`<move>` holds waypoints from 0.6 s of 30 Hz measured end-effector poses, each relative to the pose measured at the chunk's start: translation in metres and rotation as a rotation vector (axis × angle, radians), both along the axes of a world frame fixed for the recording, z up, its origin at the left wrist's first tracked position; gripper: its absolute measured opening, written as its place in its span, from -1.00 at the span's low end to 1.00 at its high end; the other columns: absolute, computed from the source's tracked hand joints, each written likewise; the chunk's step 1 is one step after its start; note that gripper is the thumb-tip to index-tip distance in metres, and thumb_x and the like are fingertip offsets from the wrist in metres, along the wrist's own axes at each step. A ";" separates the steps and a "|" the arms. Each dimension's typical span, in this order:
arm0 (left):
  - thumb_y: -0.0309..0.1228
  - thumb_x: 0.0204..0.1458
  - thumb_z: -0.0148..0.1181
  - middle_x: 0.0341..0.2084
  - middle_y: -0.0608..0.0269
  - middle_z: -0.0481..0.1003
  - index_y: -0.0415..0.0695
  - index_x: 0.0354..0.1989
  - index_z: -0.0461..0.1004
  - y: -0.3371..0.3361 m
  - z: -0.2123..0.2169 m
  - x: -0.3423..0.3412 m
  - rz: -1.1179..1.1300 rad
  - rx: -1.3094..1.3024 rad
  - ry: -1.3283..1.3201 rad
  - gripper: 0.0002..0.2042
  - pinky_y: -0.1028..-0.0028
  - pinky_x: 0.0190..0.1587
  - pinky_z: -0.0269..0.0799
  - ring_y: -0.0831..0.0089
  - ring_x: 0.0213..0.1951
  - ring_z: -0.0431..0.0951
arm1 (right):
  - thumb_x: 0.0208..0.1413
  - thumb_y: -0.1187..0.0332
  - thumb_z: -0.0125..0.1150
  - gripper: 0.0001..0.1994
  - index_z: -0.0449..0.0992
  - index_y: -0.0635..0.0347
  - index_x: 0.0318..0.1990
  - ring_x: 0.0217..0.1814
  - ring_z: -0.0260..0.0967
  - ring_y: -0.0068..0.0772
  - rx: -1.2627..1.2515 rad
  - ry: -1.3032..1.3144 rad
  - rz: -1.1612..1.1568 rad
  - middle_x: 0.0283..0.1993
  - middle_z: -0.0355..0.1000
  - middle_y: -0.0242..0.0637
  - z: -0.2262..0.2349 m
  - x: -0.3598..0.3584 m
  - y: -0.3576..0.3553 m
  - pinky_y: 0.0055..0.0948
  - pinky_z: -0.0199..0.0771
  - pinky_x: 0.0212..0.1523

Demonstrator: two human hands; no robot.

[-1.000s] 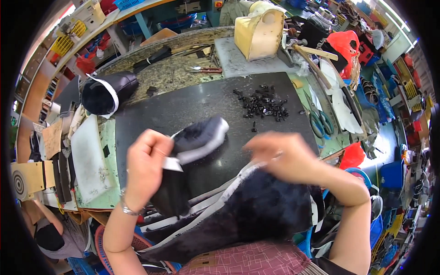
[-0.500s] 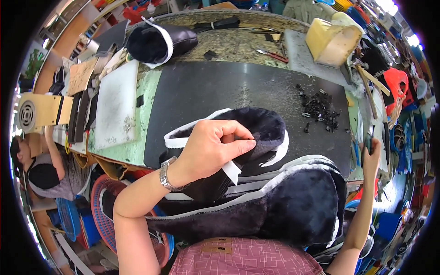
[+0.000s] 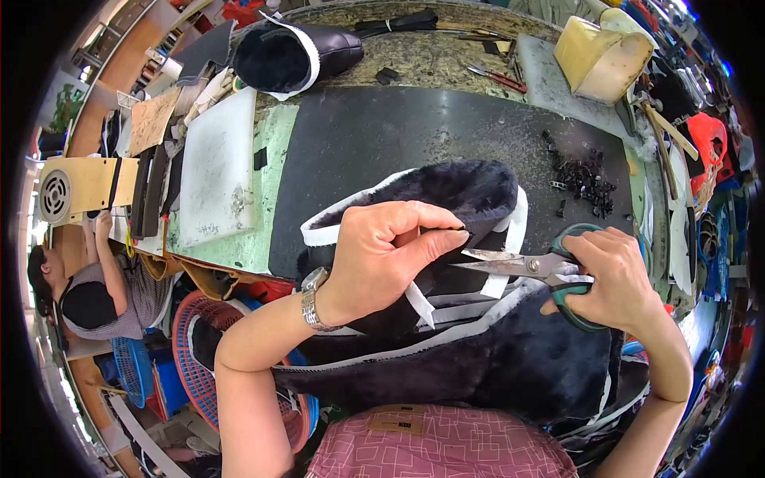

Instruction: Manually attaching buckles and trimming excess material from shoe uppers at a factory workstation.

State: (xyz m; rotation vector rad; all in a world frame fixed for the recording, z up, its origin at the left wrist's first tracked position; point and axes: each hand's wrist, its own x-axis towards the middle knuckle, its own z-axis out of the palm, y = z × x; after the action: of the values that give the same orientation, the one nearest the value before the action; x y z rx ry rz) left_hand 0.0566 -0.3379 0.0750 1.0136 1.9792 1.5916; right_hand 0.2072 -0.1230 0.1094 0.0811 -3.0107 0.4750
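The left hand pinches the edge of a black fur-lined piece, mid-frame, between thumb and fingertips; the right hand, right of centre, is curled round green-handled scissors, blades slightly parted near a white strip; flat furry panels lie below; lower left, a red basket is partly covered by dark material, its other contents unclear, near a blue basket; a black mat covers the worktop, black clips heaped at its right; a co-worker is at left.
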 end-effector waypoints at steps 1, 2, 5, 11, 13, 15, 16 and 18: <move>-0.59 -0.15 0.23 -0.60 0.36 0.48 -0.26 -0.46 0.52 0.001 -0.002 0.000 0.004 0.013 -0.005 -0.94 0.75 -0.55 0.19 0.76 -0.57 0.35 | -0.53 0.03 0.42 -0.45 0.41 0.27 -0.41 -0.57 0.25 -0.16 0.008 -0.036 0.001 -0.61 0.30 -0.26 0.003 -0.001 0.000 -0.31 0.23 -0.45; -0.59 -0.15 0.23 -0.60 0.35 0.49 -0.26 -0.46 0.52 0.000 -0.003 -0.001 0.017 0.021 -0.007 -0.94 0.75 -0.54 0.19 0.76 -0.57 0.35 | -0.53 0.03 0.41 -0.45 0.42 0.26 -0.41 -0.57 0.26 -0.15 0.012 -0.069 0.012 -0.60 0.30 -0.26 0.005 -0.004 -0.001 -0.30 0.23 -0.45; -0.58 -0.15 0.23 -0.61 0.38 0.47 -0.26 -0.46 0.52 -0.001 -0.003 -0.001 0.041 0.012 -0.010 -0.94 0.74 -0.58 0.16 0.78 -0.60 0.32 | -0.52 0.01 0.40 -0.45 0.42 0.26 -0.41 -0.54 0.29 -0.15 0.082 -0.053 -0.024 -0.60 0.30 -0.25 0.010 -0.003 -0.003 -0.30 0.24 -0.45; -0.51 -0.20 0.26 -0.72 0.32 0.43 -0.18 -0.47 0.55 0.004 -0.004 0.000 0.018 0.034 0.106 -0.91 0.66 -0.65 0.14 0.72 -0.70 0.26 | -0.41 0.00 0.35 -0.51 0.39 0.30 -0.54 -0.54 0.30 -0.02 -0.044 -0.198 -0.007 -0.63 0.32 -0.17 0.011 -0.014 -0.009 -0.24 0.27 -0.48; -0.53 -0.20 0.27 -0.71 0.37 0.40 -0.19 -0.47 0.55 0.006 -0.004 0.001 0.015 0.041 0.098 -0.92 0.67 -0.65 0.09 0.73 -0.69 0.23 | -0.36 -0.02 0.32 -0.51 0.38 0.30 -0.56 -0.56 0.29 0.01 -0.056 -0.265 0.002 -0.65 0.32 -0.12 0.014 -0.018 -0.011 -0.21 0.27 -0.49; -0.55 -0.20 0.27 -0.71 0.42 0.37 -0.19 -0.48 0.55 0.007 -0.005 0.000 0.019 0.045 0.092 -0.93 0.67 -0.64 0.04 0.74 -0.68 0.21 | -0.32 -0.04 0.29 -0.50 0.37 0.31 -0.59 -0.58 0.29 0.05 -0.070 -0.330 0.017 -0.67 0.32 -0.07 0.018 -0.025 -0.012 -0.18 0.26 -0.51; -0.55 -0.20 0.27 -0.72 0.42 0.36 -0.18 -0.49 0.55 0.007 -0.006 -0.002 0.037 0.039 0.112 -0.93 0.66 -0.64 0.04 0.73 -0.67 0.20 | -0.28 -0.07 0.25 -0.49 0.37 0.32 -0.59 -0.59 0.29 0.06 -0.060 -0.423 0.024 -0.69 0.32 -0.05 0.023 -0.028 -0.011 -0.17 0.27 -0.52; -0.54 -0.21 0.28 -0.72 0.42 0.35 -0.17 -0.49 0.56 0.008 -0.006 -0.004 0.051 0.036 0.133 -0.93 0.66 -0.63 0.04 0.73 -0.67 0.20 | -0.24 -0.10 0.21 -0.47 0.38 0.33 -0.60 -0.60 0.30 0.07 -0.049 -0.515 0.027 -0.71 0.31 -0.03 0.025 -0.032 -0.011 -0.16 0.27 -0.52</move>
State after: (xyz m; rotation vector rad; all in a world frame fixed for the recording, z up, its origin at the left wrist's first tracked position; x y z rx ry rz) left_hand 0.0530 -0.3295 0.0690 1.1176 2.0858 1.6298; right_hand 0.1748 -0.1345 0.1348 -0.0073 -3.4982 0.6606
